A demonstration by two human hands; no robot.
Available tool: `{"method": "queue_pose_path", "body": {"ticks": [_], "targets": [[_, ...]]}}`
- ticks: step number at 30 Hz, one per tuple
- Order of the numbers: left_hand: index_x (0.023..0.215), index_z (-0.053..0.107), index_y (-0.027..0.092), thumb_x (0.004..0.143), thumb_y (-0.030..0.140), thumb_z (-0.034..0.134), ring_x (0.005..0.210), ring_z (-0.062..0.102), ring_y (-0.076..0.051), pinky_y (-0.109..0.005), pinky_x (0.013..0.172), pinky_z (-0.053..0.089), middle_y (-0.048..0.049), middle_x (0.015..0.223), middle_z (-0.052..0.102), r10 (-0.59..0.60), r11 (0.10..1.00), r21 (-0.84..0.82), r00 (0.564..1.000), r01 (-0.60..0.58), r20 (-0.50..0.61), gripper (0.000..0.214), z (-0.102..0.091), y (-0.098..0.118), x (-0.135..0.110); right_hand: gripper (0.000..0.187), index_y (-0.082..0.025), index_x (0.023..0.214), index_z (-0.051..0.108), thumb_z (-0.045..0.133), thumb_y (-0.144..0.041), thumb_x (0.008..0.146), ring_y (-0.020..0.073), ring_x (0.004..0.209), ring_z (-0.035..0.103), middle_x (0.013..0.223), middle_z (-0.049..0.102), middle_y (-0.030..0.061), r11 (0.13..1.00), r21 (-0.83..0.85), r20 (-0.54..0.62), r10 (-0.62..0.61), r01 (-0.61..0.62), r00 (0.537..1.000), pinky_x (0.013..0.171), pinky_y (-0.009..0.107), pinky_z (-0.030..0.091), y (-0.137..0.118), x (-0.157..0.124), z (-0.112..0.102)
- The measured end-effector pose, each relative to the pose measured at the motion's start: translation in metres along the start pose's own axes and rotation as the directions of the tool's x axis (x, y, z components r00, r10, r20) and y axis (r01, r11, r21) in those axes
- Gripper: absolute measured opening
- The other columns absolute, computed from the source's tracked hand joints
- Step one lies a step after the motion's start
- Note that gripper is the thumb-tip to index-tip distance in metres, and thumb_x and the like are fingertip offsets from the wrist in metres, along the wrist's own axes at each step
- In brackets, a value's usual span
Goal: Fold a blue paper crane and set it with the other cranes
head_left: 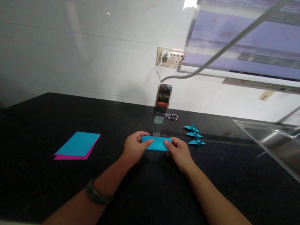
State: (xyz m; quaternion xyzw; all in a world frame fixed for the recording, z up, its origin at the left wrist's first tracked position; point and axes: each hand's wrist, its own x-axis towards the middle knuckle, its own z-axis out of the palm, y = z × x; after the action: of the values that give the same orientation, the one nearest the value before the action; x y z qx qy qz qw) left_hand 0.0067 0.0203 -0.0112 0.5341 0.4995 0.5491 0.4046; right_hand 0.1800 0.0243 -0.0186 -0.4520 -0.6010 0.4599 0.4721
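A folded blue paper strip [156, 143] lies lengthwise over the black countertop [29, 127], held at both ends. My left hand [134, 147] pinches its left end with thumb on top. My right hand [178, 152] pinches its right end the same way. A dark bracelet circles my left wrist. Three small blue folded paper cranes [194, 135] stand in a row just right of and behind my right hand.
A stack of blue paper over pink paper [77, 146] lies to the left. A bead bracelet [171, 116] and a small dark object sit by the wall under a socket [170, 57] with a white cable. A steel sink [279, 141] is at the right.
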Motion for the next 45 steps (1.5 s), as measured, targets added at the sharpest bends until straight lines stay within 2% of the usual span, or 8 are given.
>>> {"method": "queue_pose_path", "body": {"ticks": [6,12,21,27,34,37,41,45], "targets": [[0.095,0.060,0.013,0.065,0.028,0.064,0.057,0.053,-0.011,-0.021,0.052,0.040,-0.0012,0.067,0.061,0.042,0.999,0.027,0.996,-0.044,0.074,0.034,-0.0014,-0.0003,-0.0006,0.026,-0.017,0.069,0.055,0.055,-0.042,0.073,0.0087,0.049,0.039,0.057,0.046,-0.0037,1.000,0.023,-0.004,-0.002,0.002,1.000,0.046,0.022,0.033,0.0003,0.0001,0.0001],[0.086,0.067,0.016,0.066,0.031,0.063,0.065,0.054,-0.013,-0.022,0.055,0.041,-0.0031,0.073,0.063,0.104,0.975,0.193,0.993,-0.112,0.050,0.025,-0.0034,0.0020,-0.0005,0.026,-0.017,0.067,0.053,0.055,-0.042,0.073,0.0084,0.049,0.039,0.057,0.046,-0.0039,1.000,0.024,-0.009,-0.001,0.001,1.000,0.046,0.022,0.033,0.0000,0.0000,0.0006],[0.101,0.062,0.015,0.067,0.032,0.062,0.066,0.055,-0.013,-0.023,0.057,0.041,-0.0046,0.080,0.064,0.113,0.979,0.161,0.988,-0.129,0.105,0.038,-0.0031,0.0017,-0.0010,0.027,-0.017,0.068,0.054,0.054,-0.043,0.074,0.0085,0.048,0.040,0.056,0.047,-0.0036,1.000,-0.013,-0.013,-0.009,0.009,1.000,0.047,0.022,0.033,-0.0003,0.0001,-0.0003],[0.083,0.068,0.015,0.070,0.034,0.059,0.060,0.052,-0.013,-0.023,0.053,0.038,-0.0045,0.075,0.066,0.119,0.951,0.279,0.990,-0.134,0.069,0.025,-0.0031,0.0051,-0.0009,0.026,-0.016,0.067,0.053,0.054,-0.041,0.073,0.0083,0.048,0.040,0.055,0.046,-0.0038,1.000,-0.009,-0.006,-0.009,0.009,1.000,0.048,0.022,0.033,-0.0023,-0.0008,0.0001],[0.077,0.067,0.016,0.068,0.031,0.059,0.060,0.055,-0.013,-0.024,0.056,0.041,-0.0027,0.071,0.065,0.131,0.938,0.313,0.988,-0.149,0.077,0.019,-0.0030,0.0060,-0.0012,0.023,-0.016,0.069,0.055,0.055,-0.039,0.072,0.0083,0.048,0.040,0.055,0.048,-0.0035,1.000,-0.011,0.005,0.009,-0.009,1.000,0.047,0.022,0.032,-0.0049,-0.0013,0.0015],[0.074,0.066,0.016,0.068,0.029,0.059,0.064,0.056,-0.014,-0.024,0.060,0.043,-0.0025,0.071,0.065,0.158,0.935,0.308,0.983,-0.178,0.090,0.016,-0.0024,0.0078,-0.0024,0.022,-0.016,0.066,0.054,0.054,-0.038,0.073,0.0087,0.048,0.039,0.053,0.046,-0.0036,0.999,-0.046,0.018,-0.022,0.022,1.000,0.048,0.022,0.031,-0.0064,-0.0016,0.0015],[0.078,0.066,0.016,0.069,0.028,0.058,0.066,0.058,-0.015,-0.025,0.061,0.044,-0.0033,0.071,0.065,0.160,0.935,0.301,0.980,-0.190,0.121,0.016,-0.0023,0.0088,-0.0030,0.020,-0.017,0.064,0.054,0.054,-0.035,0.074,0.0105,0.054,0.042,0.056,0.048,-0.0025,0.974,-0.175,0.038,-0.138,0.143,0.990,0.052,0.023,0.033,-0.0076,-0.0024,0.0008],[0.079,0.068,0.018,0.073,0.029,0.055,0.071,0.059,-0.016,-0.026,0.064,0.043,-0.0046,0.075,0.066,0.223,0.870,0.398,0.952,-0.291,0.210,0.018,-0.0039,0.0074,-0.0021,0.020,-0.018,0.063,0.054,0.052,-0.033,0.076,0.0117,0.059,0.044,0.061,0.048,-0.0011,0.922,-0.293,0.069,-0.242,0.252,0.968,0.056,0.023,0.034,-0.0087,-0.0026,0.0007]]}}
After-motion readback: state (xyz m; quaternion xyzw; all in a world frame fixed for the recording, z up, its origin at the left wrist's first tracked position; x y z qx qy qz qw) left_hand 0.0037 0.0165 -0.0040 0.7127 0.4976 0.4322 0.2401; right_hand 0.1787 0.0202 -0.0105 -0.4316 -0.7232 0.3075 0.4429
